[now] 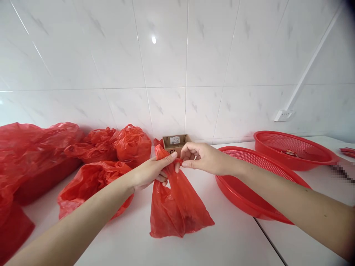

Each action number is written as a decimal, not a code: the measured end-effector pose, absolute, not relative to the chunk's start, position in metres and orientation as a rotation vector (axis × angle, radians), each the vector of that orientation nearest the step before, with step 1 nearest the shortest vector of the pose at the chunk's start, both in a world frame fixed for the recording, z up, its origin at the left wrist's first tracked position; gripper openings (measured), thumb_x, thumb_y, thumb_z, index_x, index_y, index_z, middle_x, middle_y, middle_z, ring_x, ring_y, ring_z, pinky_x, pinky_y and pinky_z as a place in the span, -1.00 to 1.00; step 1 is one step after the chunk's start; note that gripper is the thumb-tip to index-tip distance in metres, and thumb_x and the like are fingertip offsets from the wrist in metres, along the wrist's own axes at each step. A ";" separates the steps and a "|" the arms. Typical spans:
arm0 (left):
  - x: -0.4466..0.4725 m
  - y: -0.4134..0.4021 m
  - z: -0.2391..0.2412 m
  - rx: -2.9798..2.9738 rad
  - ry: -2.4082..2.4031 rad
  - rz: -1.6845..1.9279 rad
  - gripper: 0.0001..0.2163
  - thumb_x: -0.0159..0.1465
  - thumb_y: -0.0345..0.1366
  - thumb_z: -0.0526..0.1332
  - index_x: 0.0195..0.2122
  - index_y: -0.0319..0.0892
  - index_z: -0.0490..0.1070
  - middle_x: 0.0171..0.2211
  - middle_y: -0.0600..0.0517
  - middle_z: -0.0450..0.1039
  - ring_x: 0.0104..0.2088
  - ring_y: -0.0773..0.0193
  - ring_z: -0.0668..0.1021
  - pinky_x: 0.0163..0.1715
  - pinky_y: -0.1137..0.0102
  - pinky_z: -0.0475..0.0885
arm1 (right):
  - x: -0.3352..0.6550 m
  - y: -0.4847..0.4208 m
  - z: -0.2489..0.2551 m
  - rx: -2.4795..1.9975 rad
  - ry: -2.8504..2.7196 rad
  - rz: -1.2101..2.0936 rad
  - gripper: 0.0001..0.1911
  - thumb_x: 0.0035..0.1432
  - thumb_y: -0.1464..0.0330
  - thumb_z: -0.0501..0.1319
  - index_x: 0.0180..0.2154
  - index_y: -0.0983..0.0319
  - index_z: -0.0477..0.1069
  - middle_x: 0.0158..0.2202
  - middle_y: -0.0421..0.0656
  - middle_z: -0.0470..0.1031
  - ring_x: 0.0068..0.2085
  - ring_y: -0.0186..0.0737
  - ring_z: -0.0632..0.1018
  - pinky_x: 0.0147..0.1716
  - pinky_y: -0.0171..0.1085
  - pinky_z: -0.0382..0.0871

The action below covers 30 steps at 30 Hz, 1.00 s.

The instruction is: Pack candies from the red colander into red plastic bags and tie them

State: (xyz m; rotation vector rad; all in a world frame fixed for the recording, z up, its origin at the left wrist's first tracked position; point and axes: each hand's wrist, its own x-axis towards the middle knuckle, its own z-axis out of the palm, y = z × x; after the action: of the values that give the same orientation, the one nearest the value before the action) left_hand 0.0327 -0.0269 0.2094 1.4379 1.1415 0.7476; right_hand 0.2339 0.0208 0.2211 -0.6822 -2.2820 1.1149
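A small red plastic bag stands on the white counter in front of me, its top gathered up. My left hand is closed on one handle of the bag near the top. My right hand pinches the other handle just to the right, and the two hands nearly touch. The bag's lower part bulges a little; its contents are hidden.
Several filled red plastic bags lie on the left of the counter. A small open cardboard box stands by the tiled wall. Two round red mesh baskets sit on the right. A white socket hangs on the wall.
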 end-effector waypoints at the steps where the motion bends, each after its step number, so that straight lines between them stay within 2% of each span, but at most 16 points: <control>1: 0.032 -0.026 0.207 1.433 1.143 0.741 -0.54 0.25 0.14 0.11 -0.44 -0.22 0.39 -0.48 0.07 0.34 -0.51 0.40 0.39 -0.48 0.47 0.35 | 0.235 0.020 0.215 -0.702 -2.271 1.096 -0.88 0.15 0.34 0.24 -0.29 0.21 0.31 -0.31 -0.18 0.51 -0.29 -0.31 0.48 -0.29 -0.26 0.38; 7: 0.031 -0.022 0.204 1.410 1.046 0.751 -0.65 0.30 0.02 0.12 -0.44 -0.18 0.34 -0.58 0.14 0.28 -0.57 0.41 0.36 -0.45 0.43 0.37 | 0.231 -0.006 0.208 -0.724 -2.224 0.894 -0.96 0.16 0.40 0.18 -0.36 0.18 0.36 -0.35 -0.23 0.47 -0.33 -0.32 0.45 -0.33 -0.29 0.36; 11: 0.027 -0.030 0.211 1.553 0.964 0.675 -0.82 0.31 -0.21 0.16 -0.36 -0.18 0.44 -0.41 0.05 0.47 -0.41 0.34 0.48 -0.29 0.40 0.40 | 0.233 -0.025 0.213 -0.563 -2.313 0.985 -0.95 0.12 0.44 0.23 -0.36 0.18 0.40 -0.33 -0.23 0.50 -0.28 -0.31 0.48 -0.21 -0.28 0.39; 14: 0.027 -0.040 0.212 1.767 1.035 0.568 -0.90 0.25 -0.30 0.20 -0.35 -0.17 0.48 -0.38 0.08 0.46 -0.40 0.35 0.47 -0.30 0.42 0.38 | 0.235 -0.021 0.205 -0.576 -2.228 1.073 -0.90 0.22 0.32 0.20 -0.35 0.18 0.42 -0.33 -0.21 0.51 -0.28 -0.29 0.49 -0.20 -0.25 0.40; 19: 0.038 -0.048 0.196 2.059 1.279 0.612 -0.84 0.14 -0.52 0.09 -0.37 -0.13 0.37 -0.56 0.18 0.19 -0.53 0.40 0.29 -0.52 0.49 0.22 | 0.232 0.002 0.178 -0.688 -2.031 1.255 -0.75 0.36 0.24 0.05 -0.02 0.12 0.39 -0.09 -0.15 0.51 -0.03 -0.22 0.50 0.02 -0.15 0.36; 21: 0.041 -0.047 0.188 2.240 1.352 0.723 -0.76 0.03 -0.60 0.05 -0.36 -0.11 0.29 -0.58 0.20 0.19 -0.56 0.40 0.26 -0.57 0.50 0.17 | 0.232 0.004 0.171 -0.685 -2.052 1.379 -0.70 0.38 0.21 0.01 0.05 0.09 0.37 -0.06 -0.15 0.50 -0.02 -0.22 0.50 0.00 -0.16 0.38; 24: 0.043 -0.044 0.179 2.454 1.381 0.945 -0.66 0.00 -0.63 0.03 -0.26 -0.10 0.28 -0.39 0.14 0.41 -0.51 0.39 0.39 -0.56 0.50 0.23 | 0.233 0.003 0.168 -0.616 -2.024 1.489 -0.68 0.37 0.17 0.03 0.07 0.07 0.35 -0.05 -0.16 0.48 -0.05 -0.23 0.51 -0.07 -0.22 0.42; 26: 0.042 -0.044 0.177 2.520 1.341 1.070 -0.64 0.10 -0.60 0.03 -0.14 -0.08 0.31 -0.19 0.05 0.46 -0.35 0.34 0.52 -0.49 0.48 0.33 | 0.236 0.002 0.170 -0.594 -2.021 1.519 -0.70 0.35 0.18 0.06 0.03 0.10 0.37 -0.11 -0.17 0.48 -0.11 -0.25 0.51 -0.11 -0.23 0.41; 28: 0.040 -0.045 0.176 2.554 1.287 1.125 -0.67 0.23 -0.53 0.04 -0.05 -0.05 0.35 -0.06 -0.01 0.44 -0.16 0.26 0.55 -0.38 0.46 0.42 | 0.241 -0.001 0.173 -0.599 -2.070 1.529 -0.76 0.34 0.21 0.09 -0.08 0.15 0.42 -0.20 -0.19 0.46 -0.19 -0.28 0.49 -0.16 -0.25 0.39; 30: 0.037 -0.047 0.175 2.572 1.248 1.055 -0.70 0.31 -0.44 0.05 0.00 -0.04 0.40 -0.03 -0.03 0.46 -0.10 0.23 0.56 -0.29 0.42 0.47 | 0.246 -0.006 0.176 -0.644 -2.163 1.468 -0.77 0.33 0.20 0.10 -0.26 0.19 0.42 -0.32 -0.22 0.42 -0.30 -0.32 0.44 -0.28 -0.29 0.34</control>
State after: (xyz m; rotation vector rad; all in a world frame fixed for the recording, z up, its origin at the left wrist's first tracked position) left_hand 0.0370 -0.0469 0.1753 2.5715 1.2483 1.0555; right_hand 0.2457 -0.0056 0.1764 -0.6442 -2.1629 1.4682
